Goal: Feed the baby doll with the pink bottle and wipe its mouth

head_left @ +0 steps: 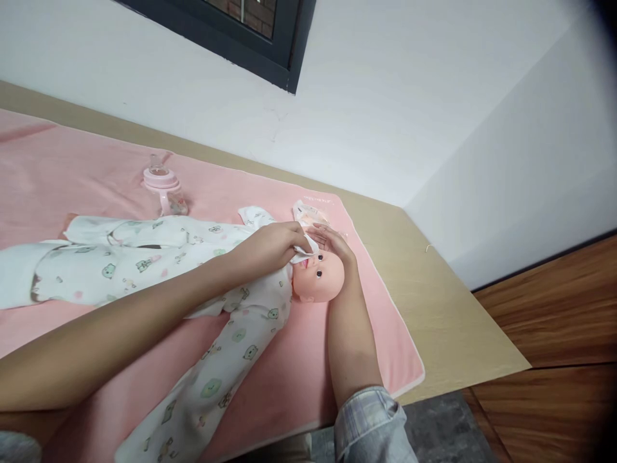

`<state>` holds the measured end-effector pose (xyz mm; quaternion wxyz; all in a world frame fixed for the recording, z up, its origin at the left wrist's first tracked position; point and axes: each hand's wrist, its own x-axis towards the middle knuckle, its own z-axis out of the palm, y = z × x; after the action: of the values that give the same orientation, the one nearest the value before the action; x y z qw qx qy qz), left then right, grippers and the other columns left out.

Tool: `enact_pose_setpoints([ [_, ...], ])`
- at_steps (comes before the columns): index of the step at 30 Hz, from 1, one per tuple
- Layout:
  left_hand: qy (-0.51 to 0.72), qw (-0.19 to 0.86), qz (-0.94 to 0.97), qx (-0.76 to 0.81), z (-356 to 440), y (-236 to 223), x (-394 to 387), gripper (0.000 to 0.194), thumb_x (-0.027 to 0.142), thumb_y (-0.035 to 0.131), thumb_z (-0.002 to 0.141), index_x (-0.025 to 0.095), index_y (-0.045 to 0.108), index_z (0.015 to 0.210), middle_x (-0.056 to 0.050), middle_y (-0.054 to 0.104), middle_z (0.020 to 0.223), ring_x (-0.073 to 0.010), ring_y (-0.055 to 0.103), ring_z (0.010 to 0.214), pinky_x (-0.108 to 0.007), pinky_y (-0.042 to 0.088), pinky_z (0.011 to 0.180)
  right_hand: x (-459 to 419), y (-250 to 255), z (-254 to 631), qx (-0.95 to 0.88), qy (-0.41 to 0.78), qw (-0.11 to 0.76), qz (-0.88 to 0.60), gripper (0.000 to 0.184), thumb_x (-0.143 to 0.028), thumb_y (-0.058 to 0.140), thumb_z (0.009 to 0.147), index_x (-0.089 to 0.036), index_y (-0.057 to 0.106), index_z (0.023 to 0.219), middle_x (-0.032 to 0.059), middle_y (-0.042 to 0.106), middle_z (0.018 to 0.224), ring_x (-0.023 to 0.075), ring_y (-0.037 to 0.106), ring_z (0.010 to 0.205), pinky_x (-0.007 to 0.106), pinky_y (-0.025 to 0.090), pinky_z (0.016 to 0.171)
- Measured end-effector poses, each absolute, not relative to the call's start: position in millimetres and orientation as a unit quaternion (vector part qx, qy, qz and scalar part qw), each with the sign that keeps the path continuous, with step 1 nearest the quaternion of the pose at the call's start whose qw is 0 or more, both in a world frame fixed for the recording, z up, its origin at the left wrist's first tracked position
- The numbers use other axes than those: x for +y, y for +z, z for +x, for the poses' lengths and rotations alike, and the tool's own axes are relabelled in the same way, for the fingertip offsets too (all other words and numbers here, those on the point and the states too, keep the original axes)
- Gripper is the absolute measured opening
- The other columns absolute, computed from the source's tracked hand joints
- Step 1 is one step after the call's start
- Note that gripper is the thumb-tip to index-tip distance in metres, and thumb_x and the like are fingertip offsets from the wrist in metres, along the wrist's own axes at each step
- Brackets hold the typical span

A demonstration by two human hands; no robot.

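pink blanket (pixel 270 392) on bench (pixel 414 276); left hand (pixel 284 243) pinching white cloth (pixel 308 249) at mouth of doll (pixel 321 283), right hand (pixel 332 243) unclenched beside head; bottle (pixel 166 190) ten o'clock.

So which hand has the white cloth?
The left hand: its fingers pinch the white cloth near the doll's mouth, while the right hand curves open around the doll's head.

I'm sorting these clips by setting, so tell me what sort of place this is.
Probably an infant-care practice area indoors: a doll in patterned clothes lies on a pink mat, with a baby bottle nearby.
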<state>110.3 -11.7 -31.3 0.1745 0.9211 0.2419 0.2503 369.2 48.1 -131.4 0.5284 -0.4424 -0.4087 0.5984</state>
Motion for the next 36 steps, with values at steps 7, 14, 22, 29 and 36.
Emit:
enact_pose_setpoints([
  [7, 0.264, 0.163, 0.92, 0.24, 107, -28, -8, 0.039, 0.007, 0.042, 0.08, 0.02, 0.074, 0.097, -0.002, 0.066, 0.1, -0.0188, 0.063, 0.089, -0.027, 0.044, 0.076, 46, -133, 367, -0.412, 0.594, 0.533, -0.44, 0.025, -0.029, 0.065, 0.083, -0.022, 0.063, 0.107, 0.0049, 0.071, 0.114, 0.0199, 0.066, 0.11, 0.039, 0.049, 0.106],
  [14, 0.215, 0.237, 0.918, 0.235, 99, -18, -9, 0.027, 0.015, 0.054, 0.079, 0.022, 0.075, 0.094, 0.001, 0.069, 0.099, -0.0177, 0.065, 0.087, -0.024, 0.046, 0.074, 46, -132, 367, -0.405, 0.596, 0.531, -0.447, 0.026, -0.031, 0.067, 0.082, -0.023, 0.062, 0.106, 0.0048, 0.071, 0.113, 0.0203, 0.066, 0.111, 0.04, 0.048, 0.108],
  [22, 0.212, 0.218, 0.925, 0.227, 105, -23, -12, 0.019, 0.014, 0.06, 0.077, 0.022, 0.074, 0.086, 0.001, 0.07, 0.093, -0.0172, 0.066, 0.083, -0.023, 0.045, 0.073, 48, -132, 368, -0.406, 0.601, 0.527, -0.443, 0.025, -0.028, 0.068, 0.082, -0.021, 0.062, 0.105, 0.0066, 0.072, 0.11, 0.0205, 0.067, 0.108, 0.039, 0.047, 0.109],
  [29, 0.2, 0.211, 0.928, 0.232, 106, -26, -15, 0.017, 0.015, 0.061, 0.079, 0.022, 0.075, 0.086, 0.001, 0.069, 0.091, -0.0164, 0.065, 0.082, -0.023, 0.044, 0.071, 52, -138, 371, -0.416, 0.599, 0.527, -0.436, 0.025, -0.028, 0.068, 0.082, -0.022, 0.062, 0.105, 0.0055, 0.073, 0.109, 0.02, 0.068, 0.106, 0.039, 0.049, 0.107],
  [36, 0.226, 0.213, 0.922, 0.233, 104, -29, -9, 0.015, 0.018, 0.062, 0.079, 0.023, 0.075, 0.084, 0.003, 0.069, 0.089, -0.0161, 0.064, 0.081, -0.024, 0.043, 0.069, 53, -139, 371, -0.416, 0.598, 0.529, -0.436, 0.024, -0.027, 0.067, 0.083, -0.021, 0.062, 0.105, 0.0054, 0.073, 0.107, 0.0196, 0.068, 0.106, 0.039, 0.049, 0.107],
])
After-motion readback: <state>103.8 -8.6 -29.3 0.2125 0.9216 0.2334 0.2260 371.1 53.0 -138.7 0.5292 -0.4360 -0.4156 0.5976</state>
